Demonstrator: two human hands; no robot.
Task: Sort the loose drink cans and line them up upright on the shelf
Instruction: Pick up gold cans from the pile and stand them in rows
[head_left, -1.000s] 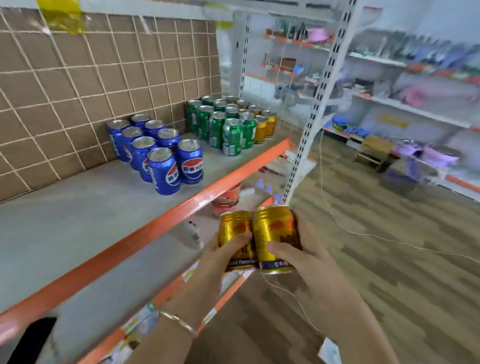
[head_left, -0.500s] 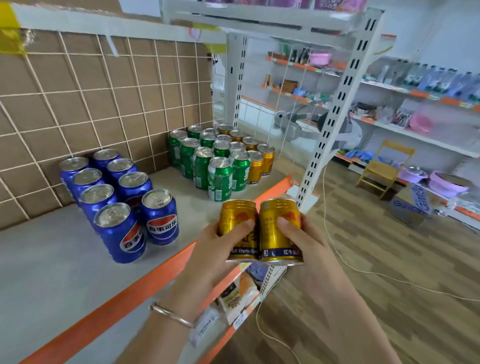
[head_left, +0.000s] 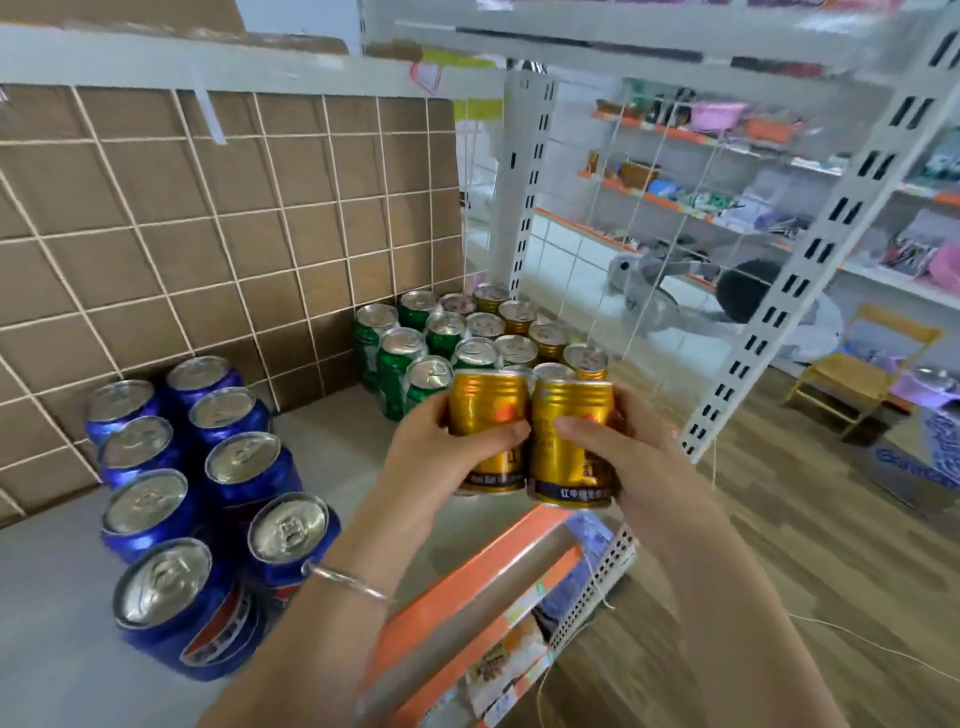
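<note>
Gold cans upright, side by side, gripped by left hand, right hand

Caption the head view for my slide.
Left hand and right hand hold gold cans at the shelf near blue cans and green cans.

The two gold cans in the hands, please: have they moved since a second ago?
Yes: the gold cans rose from below the shelf's orange edge to above it, nearing the green cans.
</note>
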